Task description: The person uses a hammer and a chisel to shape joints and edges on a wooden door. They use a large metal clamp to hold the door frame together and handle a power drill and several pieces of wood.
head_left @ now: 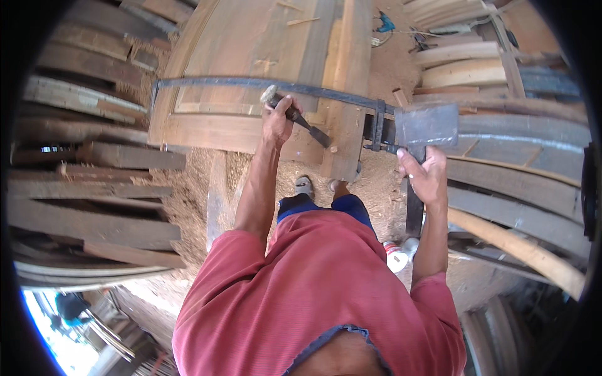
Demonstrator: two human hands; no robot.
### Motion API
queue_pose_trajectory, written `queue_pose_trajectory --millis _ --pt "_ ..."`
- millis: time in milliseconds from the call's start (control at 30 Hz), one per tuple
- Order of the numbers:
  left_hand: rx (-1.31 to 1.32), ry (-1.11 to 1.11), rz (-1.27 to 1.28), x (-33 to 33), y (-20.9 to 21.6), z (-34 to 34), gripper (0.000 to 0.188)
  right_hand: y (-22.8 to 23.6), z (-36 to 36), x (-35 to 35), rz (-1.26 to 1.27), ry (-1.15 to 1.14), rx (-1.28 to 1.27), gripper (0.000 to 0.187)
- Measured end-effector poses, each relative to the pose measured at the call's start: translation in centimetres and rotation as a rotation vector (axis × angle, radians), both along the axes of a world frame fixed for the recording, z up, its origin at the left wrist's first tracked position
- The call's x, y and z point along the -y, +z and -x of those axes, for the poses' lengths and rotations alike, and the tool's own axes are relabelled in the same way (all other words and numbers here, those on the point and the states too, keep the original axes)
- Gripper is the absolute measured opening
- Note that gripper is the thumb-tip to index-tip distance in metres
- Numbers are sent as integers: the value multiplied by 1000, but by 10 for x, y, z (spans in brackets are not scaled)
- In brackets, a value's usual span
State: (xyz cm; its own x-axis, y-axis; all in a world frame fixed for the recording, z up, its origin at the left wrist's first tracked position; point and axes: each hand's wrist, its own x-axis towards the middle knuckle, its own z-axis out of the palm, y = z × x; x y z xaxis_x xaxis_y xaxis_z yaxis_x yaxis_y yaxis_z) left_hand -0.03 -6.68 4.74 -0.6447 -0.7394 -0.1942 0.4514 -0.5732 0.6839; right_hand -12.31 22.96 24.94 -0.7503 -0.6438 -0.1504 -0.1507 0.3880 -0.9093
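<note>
Left hand: fingers (286, 108) closed round the chisel's dark handle; left hand (276, 127) is over the door's near edge.
Chisel: chisel (303, 121) tilted, its blade slanting down to the right, tip at the door's near right corner; touching or just above, cannot tell.
Right hand: right hand (426, 175) gripping the mallet's handle just below the head, thumb across it.
Mallet: mallet (427, 127) right of the door, block head up, handle hanging toward the person.
Door: panelled wooden door (213, 131) lying flat in front of the person.
Clamp: long metal clamp (238, 82) across the door.
Chip: small wood chip (333, 150) by the chisel tip.
Sides: stacked planks (94, 216) left and right.
Floor: shavings (188, 207).
</note>
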Motion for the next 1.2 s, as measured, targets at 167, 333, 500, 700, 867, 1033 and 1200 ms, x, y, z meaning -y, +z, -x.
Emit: queue_pose_trajectory --millis 167,333,500,700,867,1033,1200 --pt "-39 331 -129 -27 -27 -44 17 69 -11 105 54 290 -229 14" --pt "31 328 -65 -41 -20 -51 20 96 -29 198 261 588 -440 19" --pt "188 406 -20 -58 -20 -39 19 138 -77 275 556 876 -512 22" --pt "276 428 -24 -49 -19 -45 21 63 -133 362 -21 1193 -1200 21" --pt "273 417 -45 -56 -8 -42 20 -1 -123 358 -755 1584 -1154 25" --pt "292 364 -19 -54 -17 -52 18 12 -137 391 -225 1554 -794 32" --pt "269 427 -25 -55 -17 -47 15 -11 -137 392 -150 1378 -900 33"
